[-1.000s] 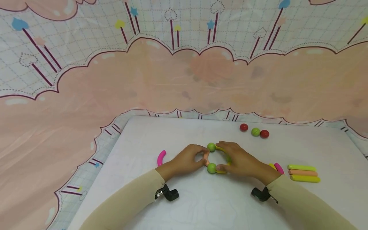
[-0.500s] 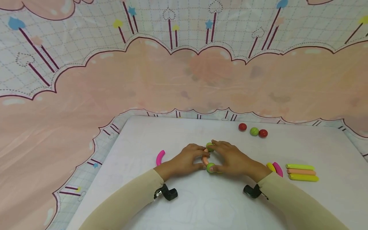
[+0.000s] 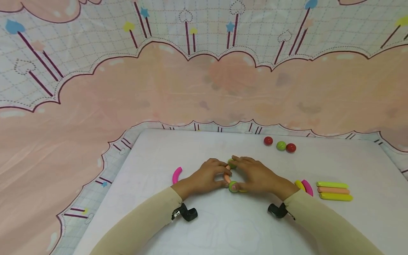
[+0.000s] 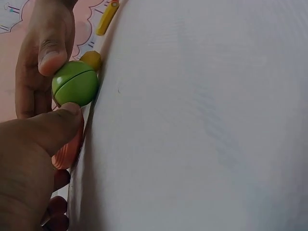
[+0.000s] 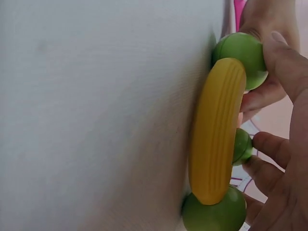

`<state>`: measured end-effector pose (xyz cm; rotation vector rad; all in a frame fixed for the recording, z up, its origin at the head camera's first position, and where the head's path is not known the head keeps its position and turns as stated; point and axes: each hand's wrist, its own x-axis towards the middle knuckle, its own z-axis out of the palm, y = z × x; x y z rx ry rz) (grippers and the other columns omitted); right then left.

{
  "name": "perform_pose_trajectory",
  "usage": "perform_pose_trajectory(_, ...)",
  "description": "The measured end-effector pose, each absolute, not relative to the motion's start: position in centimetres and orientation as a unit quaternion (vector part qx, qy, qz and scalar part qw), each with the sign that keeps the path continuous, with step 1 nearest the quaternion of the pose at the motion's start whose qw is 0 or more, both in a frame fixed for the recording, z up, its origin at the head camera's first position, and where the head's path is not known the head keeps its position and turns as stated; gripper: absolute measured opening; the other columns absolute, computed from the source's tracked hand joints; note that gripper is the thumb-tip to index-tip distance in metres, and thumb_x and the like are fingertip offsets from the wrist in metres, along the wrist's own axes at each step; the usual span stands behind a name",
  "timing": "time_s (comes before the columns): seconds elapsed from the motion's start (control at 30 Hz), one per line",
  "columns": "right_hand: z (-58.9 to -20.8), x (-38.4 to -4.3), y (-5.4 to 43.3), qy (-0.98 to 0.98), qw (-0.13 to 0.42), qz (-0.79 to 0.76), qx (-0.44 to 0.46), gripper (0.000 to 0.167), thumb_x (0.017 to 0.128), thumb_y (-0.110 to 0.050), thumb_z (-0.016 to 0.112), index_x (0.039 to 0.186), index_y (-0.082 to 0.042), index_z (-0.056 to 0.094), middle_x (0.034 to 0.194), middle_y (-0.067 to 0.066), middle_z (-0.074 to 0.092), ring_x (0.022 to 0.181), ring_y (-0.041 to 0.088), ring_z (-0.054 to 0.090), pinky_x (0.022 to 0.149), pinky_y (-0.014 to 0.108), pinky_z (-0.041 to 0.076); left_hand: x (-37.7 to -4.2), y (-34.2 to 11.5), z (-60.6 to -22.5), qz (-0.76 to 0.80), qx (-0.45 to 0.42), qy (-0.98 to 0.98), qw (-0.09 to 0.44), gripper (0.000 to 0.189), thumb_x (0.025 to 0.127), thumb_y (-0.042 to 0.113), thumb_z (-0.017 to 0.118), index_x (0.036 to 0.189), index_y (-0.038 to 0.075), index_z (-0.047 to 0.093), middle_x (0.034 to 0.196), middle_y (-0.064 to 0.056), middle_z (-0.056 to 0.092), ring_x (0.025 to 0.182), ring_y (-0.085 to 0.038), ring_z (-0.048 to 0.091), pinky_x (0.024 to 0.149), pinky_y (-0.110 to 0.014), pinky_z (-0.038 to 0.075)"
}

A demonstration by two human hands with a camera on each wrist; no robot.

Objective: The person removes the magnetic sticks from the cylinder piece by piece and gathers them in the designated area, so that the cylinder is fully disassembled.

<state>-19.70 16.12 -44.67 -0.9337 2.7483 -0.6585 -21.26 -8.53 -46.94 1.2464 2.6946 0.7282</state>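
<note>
Green balls and curved rods make up a small ring on the white table, between both hands. My left hand [image 3: 205,177] pinches an orange curved rod [image 3: 227,178] on the ring's left side. With its thumb at the near green ball [image 3: 233,186] and fingers over the far green ball [image 3: 232,163], my right hand [image 3: 259,175] grips the ring. In the right wrist view, a yellow curved rod [image 5: 216,134] joins the near ball to another green ball [image 5: 214,214]. The ring's right side is hidden by the right hand in the head view.
A pink curved rod [image 3: 176,175] lies beside the left wrist. Red balls [image 3: 268,141] and a loose green ball [image 3: 281,146] sit at the back. Yellow and pink curved rods [image 3: 307,187] and straight rods [image 3: 334,190] lie right of the right wrist.
My right hand has shifted left, its fingers now covering much of the far green ball and its thumb on the near one. The left hand still pinches the orange rod.
</note>
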Motion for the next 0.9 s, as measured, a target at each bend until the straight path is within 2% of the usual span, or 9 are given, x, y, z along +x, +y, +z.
perform_pose_trajectory(0.6,-45.03,-19.95,15.94,0.927,0.087,-0.216,-0.293,0.095,0.079,-0.069,0.076,0.154,-0.018,0.047,0.162,0.005,0.039,0.147,0.033,0.035,0.113,0.065,0.030,-21.36,-8.49,-46.89,0.238,0.414,0.878,0.034,0.029,0.091,0.035,0.079,0.116,0.021,0.073,0.133,-0.002,0.061,0.130,-0.023,0.046,0.113,-0.046,0.033)
perform_pose_trajectory(0.9,-45.08,-19.94,16.08,0.927,0.094,-0.227,-0.283,0.097,0.078,-0.067,0.077,0.155,-0.017,0.045,0.162,0.005,0.038,0.147,0.033,0.036,0.114,0.060,0.031,-21.43,-8.60,-47.21,0.240,0.409,0.880,0.033,0.020,0.091,0.033,0.078,0.107,0.022,0.072,0.128,0.002,0.063,0.129,-0.019,0.047,0.114,-0.042,0.034)
